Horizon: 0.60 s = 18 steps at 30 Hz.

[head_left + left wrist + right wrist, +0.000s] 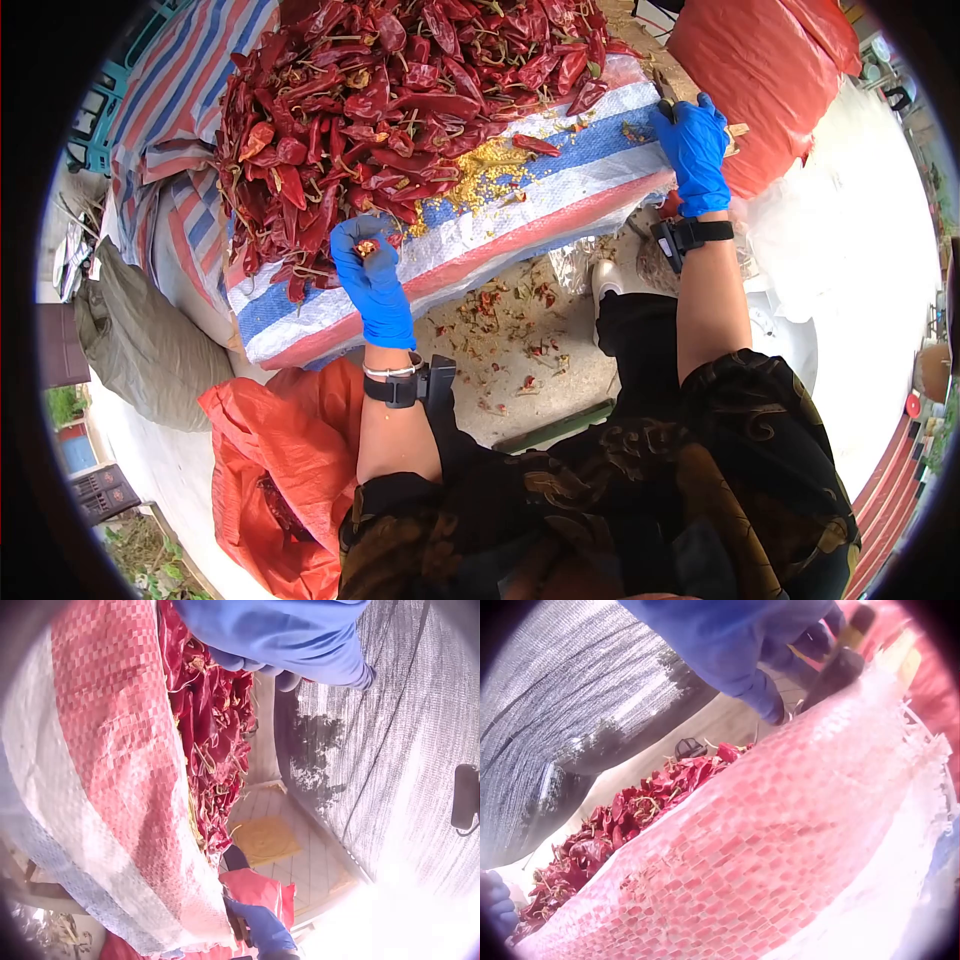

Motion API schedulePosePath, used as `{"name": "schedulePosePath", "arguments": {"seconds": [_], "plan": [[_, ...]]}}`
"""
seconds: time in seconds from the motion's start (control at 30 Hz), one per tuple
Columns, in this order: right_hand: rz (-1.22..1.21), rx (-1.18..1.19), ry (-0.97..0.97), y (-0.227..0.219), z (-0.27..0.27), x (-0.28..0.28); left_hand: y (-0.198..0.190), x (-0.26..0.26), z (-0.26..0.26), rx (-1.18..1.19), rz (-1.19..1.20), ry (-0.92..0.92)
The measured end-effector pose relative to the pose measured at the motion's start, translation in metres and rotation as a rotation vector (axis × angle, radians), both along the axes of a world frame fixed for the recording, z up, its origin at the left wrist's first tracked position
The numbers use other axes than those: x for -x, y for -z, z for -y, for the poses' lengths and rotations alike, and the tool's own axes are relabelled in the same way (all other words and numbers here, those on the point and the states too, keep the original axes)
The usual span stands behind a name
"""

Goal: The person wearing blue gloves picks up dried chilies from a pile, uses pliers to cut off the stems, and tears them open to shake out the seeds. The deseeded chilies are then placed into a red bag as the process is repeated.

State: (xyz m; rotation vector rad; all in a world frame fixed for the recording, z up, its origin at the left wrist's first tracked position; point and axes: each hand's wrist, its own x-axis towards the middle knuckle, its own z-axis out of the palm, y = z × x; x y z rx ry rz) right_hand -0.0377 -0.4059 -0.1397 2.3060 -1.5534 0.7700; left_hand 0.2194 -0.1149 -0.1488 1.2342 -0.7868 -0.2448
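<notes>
My gloved left hand (374, 285) is raised at the front edge of a heap of dried red chillies (420, 90). Its curled fingers hold a small reddish chilli piece (367, 247). At the right end of the striped woven sheet (590, 145), my gloved right hand (695, 155) has its fingers bent around a dark tool (838, 675), partly hidden by the glove. The left wrist view shows the left glove (281, 637) above the chillies (214, 727). Yellow seeds (485, 175) lie on the sheet between the hands.
An open red sack (270, 430) stands at lower left, with a full red bag (770, 80) at upper right. A grey-green sack (150, 330) leans on the left. Chilli scraps (510, 320) litter the floor below the sheet, near a white shoe (606, 278).
</notes>
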Motion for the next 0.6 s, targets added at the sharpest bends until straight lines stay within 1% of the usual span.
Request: {"name": "schedulePosePath", "arguments": {"seconds": [0.03,0.07,0.1,0.17,0.2,0.27,0.3,0.37,0.4,0.43,0.5,0.53,0.57,0.6], "plan": [[0.013,0.051,-0.061,-0.005,-0.005,-0.008,-0.004,0.005,0.004,-0.036,0.042,-0.042],[0.089,-0.033,-0.142,-0.004,-0.007,-0.017,-0.006,0.009,0.007,-0.07,0.083,-0.084],[0.169,0.026,-0.238,-0.001,-0.016,-0.029,-0.006,0.01,0.008,-0.066,0.082,-0.081],[0.196,-0.043,-0.466,0.005,-0.027,-0.053,-0.006,0.011,0.01,-0.12,-0.058,-0.053],[0.196,-0.041,-0.462,0.007,-0.035,-0.062,-0.005,0.011,0.011,-0.119,-0.057,-0.049],[0.132,-0.152,-0.496,0.01,-0.049,-0.075,-0.004,0.012,0.014,-0.104,-0.003,-0.068],[0.133,-0.149,-0.498,0.016,-0.048,-0.078,-0.006,0.013,0.014,-0.101,-0.001,-0.07],[0.013,-0.181,-0.332,0.026,-0.047,-0.082,-0.01,0.016,0.013,-0.104,-0.001,-0.061],[-0.006,-0.117,-0.269,0.024,-0.049,-0.084,-0.01,0.015,0.012,-0.103,-0.002,-0.067],[-0.008,-0.117,-0.275,0.021,-0.048,-0.084,-0.009,0.013,0.012,-0.104,0.032,-0.082],[0.021,-0.347,-0.28,0.011,-0.045,-0.081,-0.007,0.01,0.01,-0.106,0.064,-0.103],[0.089,-0.311,-0.279,0.006,-0.048,-0.08,-0.005,0.008,0.009,-0.108,0.038,-0.098],[0.087,-0.313,-0.289,0.005,-0.05,-0.079,-0.004,0.006,0.008,-0.109,0.012,-0.094],[0.253,-0.219,-0.367,0.003,-0.052,-0.08,-0.004,0.005,0.007,-0.11,0.013,-0.106]]}}
